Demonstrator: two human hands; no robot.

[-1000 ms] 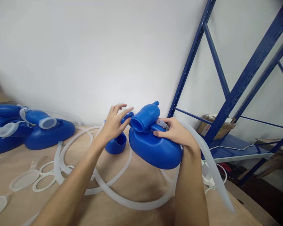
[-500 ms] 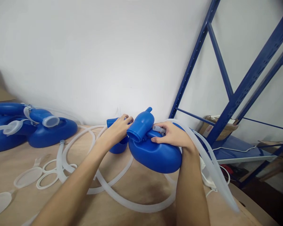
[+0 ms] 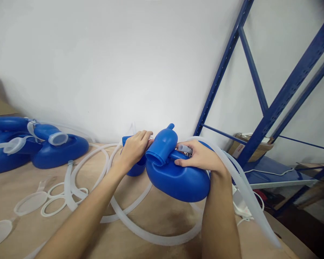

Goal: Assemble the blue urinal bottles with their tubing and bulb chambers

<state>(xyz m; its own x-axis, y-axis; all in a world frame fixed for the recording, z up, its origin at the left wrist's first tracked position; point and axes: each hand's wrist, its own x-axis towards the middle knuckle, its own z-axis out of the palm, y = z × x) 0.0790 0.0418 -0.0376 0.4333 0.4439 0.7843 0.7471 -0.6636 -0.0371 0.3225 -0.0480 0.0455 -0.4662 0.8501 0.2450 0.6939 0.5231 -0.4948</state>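
A blue plastic urinal bottle is tilted above the table, its wide open mouth facing me. My right hand is closed around its handle, thumb on top and other fingers hidden. Beside those fingers sticks out a clear hose end. From behind that wrist a translucent hose arches down to the right. My left hand is at the left of the mouth, fingers pinched together; a small whitish bit shows at the fingertips, too small to name. Partly behind this hand stands another blue piece.
More blue bottles with white caps lie at the left. Looped translucent hoses, white rings and round lids are spread on the wooden table. Blue metal shelving and a white power strip are at the right.
The bottle has dipped slightly toward me in my right hand. My left hand has turned, its fingers drawing together beside the mouth. The hanging hose end has swung lower right.
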